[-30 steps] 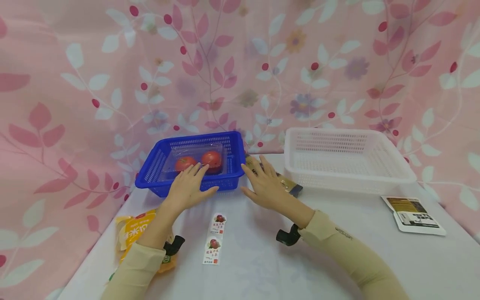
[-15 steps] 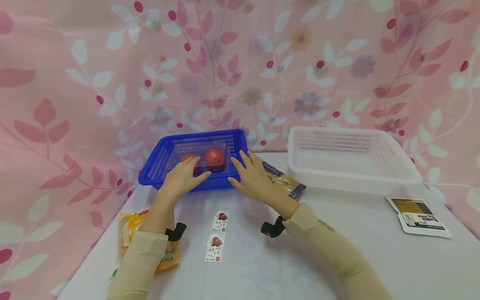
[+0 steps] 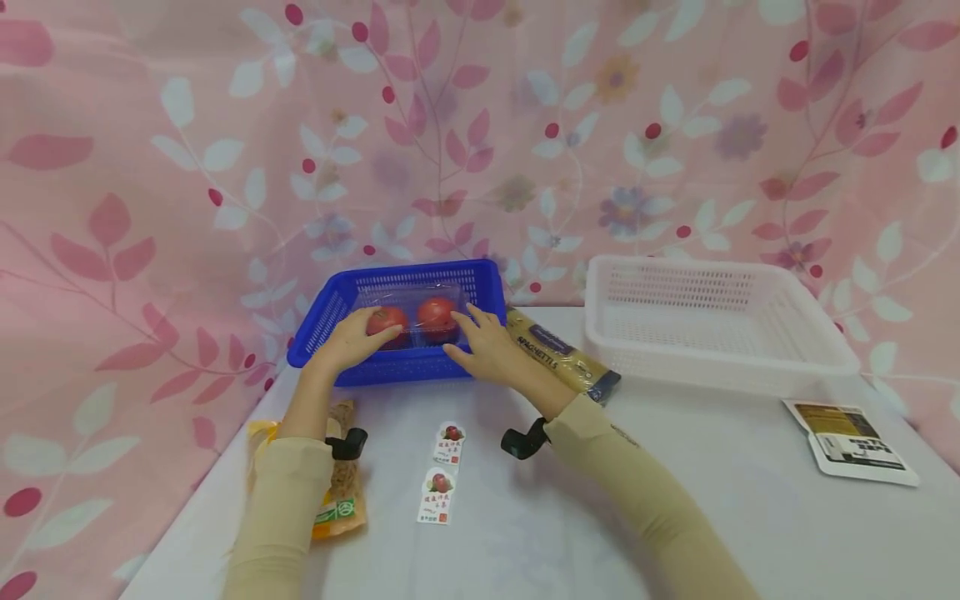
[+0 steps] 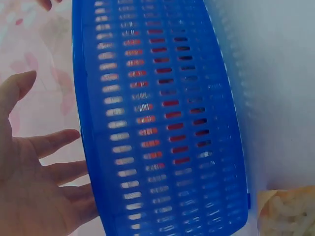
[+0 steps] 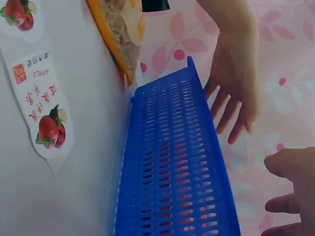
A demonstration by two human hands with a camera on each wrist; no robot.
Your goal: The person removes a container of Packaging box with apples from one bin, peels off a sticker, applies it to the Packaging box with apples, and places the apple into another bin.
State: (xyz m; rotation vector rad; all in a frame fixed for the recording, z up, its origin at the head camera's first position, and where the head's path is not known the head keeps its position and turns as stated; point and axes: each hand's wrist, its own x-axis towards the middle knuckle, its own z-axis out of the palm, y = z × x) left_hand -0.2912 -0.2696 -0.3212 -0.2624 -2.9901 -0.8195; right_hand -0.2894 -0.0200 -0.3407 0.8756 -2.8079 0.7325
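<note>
A blue plastic basket (image 3: 397, 367) stands on the table at the back. Inside it sits a clear plastic box (image 3: 408, 293) with two red tomatoes (image 3: 437, 314) showing. My left hand (image 3: 351, 337) reaches over the basket's front left rim, near the left tomato (image 3: 387, 323). At the front right, my right hand (image 3: 491, 348) reaches over the rim beside the other tomato. Both hands have spread, relaxed fingers. In the left wrist view the left hand (image 4: 47, 182) shows beyond the basket's slotted wall. I cannot tell whether any fingertip touches the box.
A spaghetti packet (image 3: 558, 354) lies right of the blue basket, partly behind my right arm. Further right stands a white basket (image 3: 712, 367), with a white-edged pouch (image 3: 851, 442) in front. An orange bag (image 3: 345, 492) lies under my left forearm, and apple stickers (image 3: 438, 492) lie mid-table.
Both hands have moved forward over the basket's front rim and closer to the tomato box. More of the spaghetti packet shows. The whole view has shifted slightly.
</note>
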